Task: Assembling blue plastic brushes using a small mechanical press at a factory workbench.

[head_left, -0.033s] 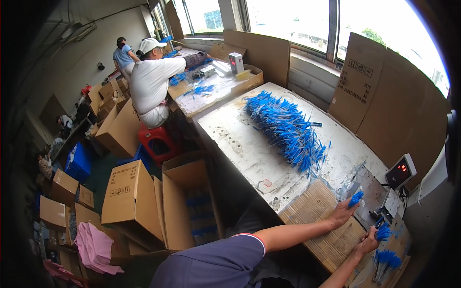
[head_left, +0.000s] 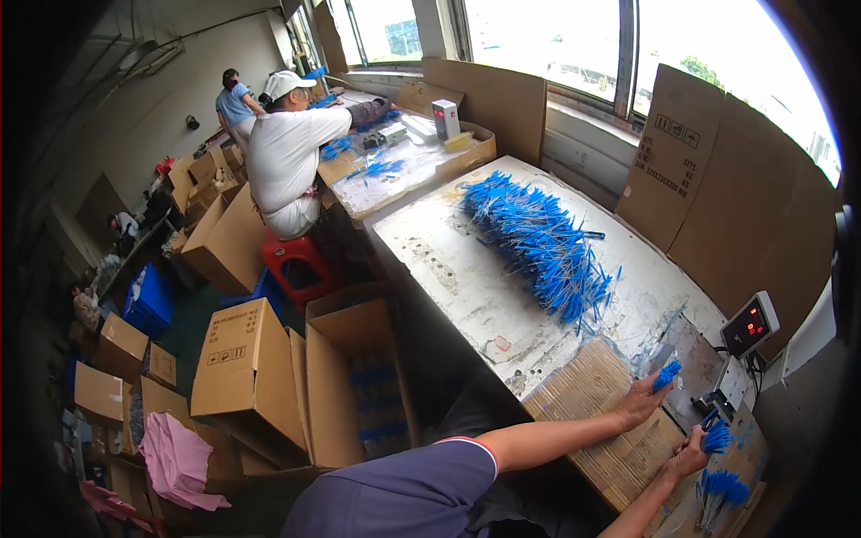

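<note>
Blue-ended thin strips, gathered into bundles, are in both hands. Left hand (head_left: 639, 403): fingers closed around the left bundle (head_left: 665, 376), its blue ends packed tightly and standing out above the grip. Right hand (head_left: 689, 455): fingers wrapped around the right bundle (head_left: 717, 438), blue ends fanned outward to the right; exact fingertip contact too small to tell. The two bundles are near each other but apart, both at the near right end of the white bench (head_left: 430, 255).

Surroundings of the hands: ribbed brown cardboard sheet (head_left: 583, 381) lies flat on the bench, under and beside the left hand. Dark fixture (head_left: 714, 402) sits just beyond the right hand; whether the right bundle touches it, cannot tell. Loose bundle (head_left: 723, 490) lies near the right wrist, blue ends splayed. Display unit (head_left: 750, 324) with lit red digits stands tilted beyond the fixture. Large heap (head_left: 538, 242) of the same strips lies lengthwise across the far half of the bench.

Left of the bench: open carton (head_left: 328, 408) containing rows of blue-ended bundles (head_left: 375, 386). Farther back, a co-worker (head_left: 291, 152) in a white top and cap sits on a red stool (head_left: 300, 269), arm extended over a second bench (head_left: 363, 199).
</note>
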A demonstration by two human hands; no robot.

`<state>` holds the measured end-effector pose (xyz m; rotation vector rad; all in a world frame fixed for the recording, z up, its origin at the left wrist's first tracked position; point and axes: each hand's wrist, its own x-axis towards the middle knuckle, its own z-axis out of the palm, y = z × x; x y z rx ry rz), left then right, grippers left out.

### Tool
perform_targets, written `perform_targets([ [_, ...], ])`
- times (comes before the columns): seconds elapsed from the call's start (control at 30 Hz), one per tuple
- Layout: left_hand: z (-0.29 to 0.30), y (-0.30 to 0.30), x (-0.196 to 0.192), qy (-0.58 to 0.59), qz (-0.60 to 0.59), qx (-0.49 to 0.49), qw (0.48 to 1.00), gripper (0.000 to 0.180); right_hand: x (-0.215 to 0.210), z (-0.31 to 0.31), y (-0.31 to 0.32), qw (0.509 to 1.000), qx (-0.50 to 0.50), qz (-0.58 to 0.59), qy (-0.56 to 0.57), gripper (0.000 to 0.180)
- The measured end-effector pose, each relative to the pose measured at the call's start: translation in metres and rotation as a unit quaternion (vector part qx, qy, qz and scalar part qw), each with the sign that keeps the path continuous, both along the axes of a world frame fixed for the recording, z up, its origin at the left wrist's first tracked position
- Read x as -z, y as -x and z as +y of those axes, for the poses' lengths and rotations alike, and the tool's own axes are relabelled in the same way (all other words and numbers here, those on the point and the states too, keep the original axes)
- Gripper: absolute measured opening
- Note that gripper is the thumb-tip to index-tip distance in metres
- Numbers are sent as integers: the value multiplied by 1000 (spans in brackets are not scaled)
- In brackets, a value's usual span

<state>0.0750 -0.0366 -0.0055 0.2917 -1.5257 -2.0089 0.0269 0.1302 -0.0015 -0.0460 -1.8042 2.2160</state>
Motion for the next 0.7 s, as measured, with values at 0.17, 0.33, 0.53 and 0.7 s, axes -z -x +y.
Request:
perform_targets([
  [0.17,1,-3,-5,32,-2,-18,999,19,18,12,8,1000,-2,15,-9,15],
  [0.33,3,0,-3,83,16,-22,996,20,27,22,10,998,48,20,-23,14],
  [0.53,1,4,4,116,48,-36,991,20,10,8,0,993,83,73,-52,9],
  [0.7,0,5,5,121,33,-1,992,20,37,24,25,991,97,63,-61,10],
])
